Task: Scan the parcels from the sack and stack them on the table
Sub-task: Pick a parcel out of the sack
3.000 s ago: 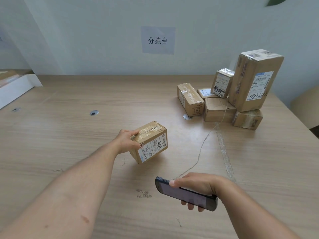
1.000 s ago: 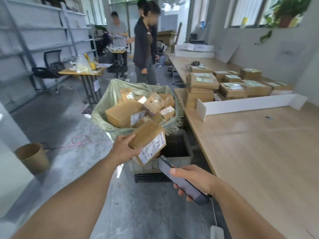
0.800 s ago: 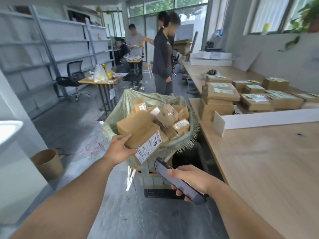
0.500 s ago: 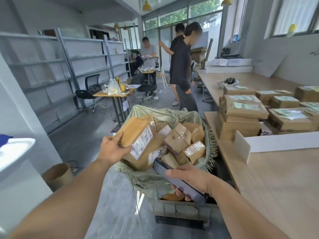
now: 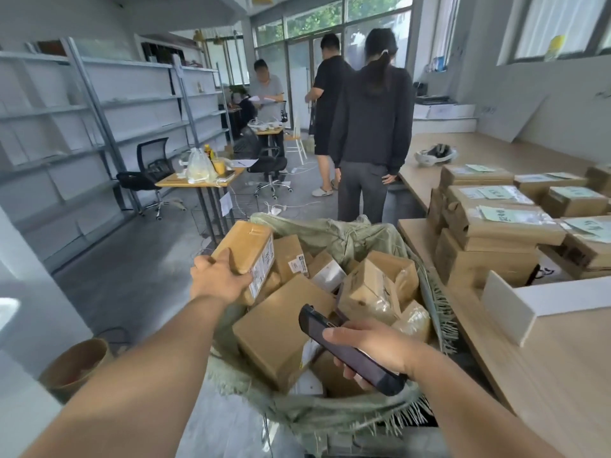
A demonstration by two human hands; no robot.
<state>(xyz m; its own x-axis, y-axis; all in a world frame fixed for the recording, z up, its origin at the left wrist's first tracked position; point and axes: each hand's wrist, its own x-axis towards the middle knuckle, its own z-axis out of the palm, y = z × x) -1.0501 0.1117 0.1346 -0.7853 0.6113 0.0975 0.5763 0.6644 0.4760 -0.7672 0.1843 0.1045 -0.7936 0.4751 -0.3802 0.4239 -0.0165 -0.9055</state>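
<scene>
**Head view.** Three seconds back, the left hand was holding a small parcel on the surface, near the row of parcels already stacked. Since then the person has turned away from that stack. The view now looks down into the green woven sack (image 5: 350, 238), which stands just beside the end of the surface (image 5: 545, 375).

The left hand (image 5: 218, 280) has carried what looks like the same parcel (image 5: 246, 246) along. It holds the parcel in the air over the sack's far-left rim, tilted, with the white label turned to the right. The fingers are curled round the near end of the box, with the thumb lying along its side.

The right hand (image 5: 373, 345) is lower and nearer, over the sack's mouth. Its fingers are wrapped round the dark handheld scanner (image 5: 315, 323), with one finger laid across the face. The scanner's head points up and left, roughly towards the label.

Many cardboard parcels still lie loose in the sack, a large flat one (image 5: 281, 328) uppermost. Other boxes (image 5: 489, 259) sit piled on the surface behind a white card divider (image 5: 542, 299).

For the task, this parcel has not joined the stack. It has been taken away from the surface rather than set down on it. I cannot tell whether it is being scanned again or returned to the sack. Either way the sack is far from empty, so most of the work remains.
</scene>
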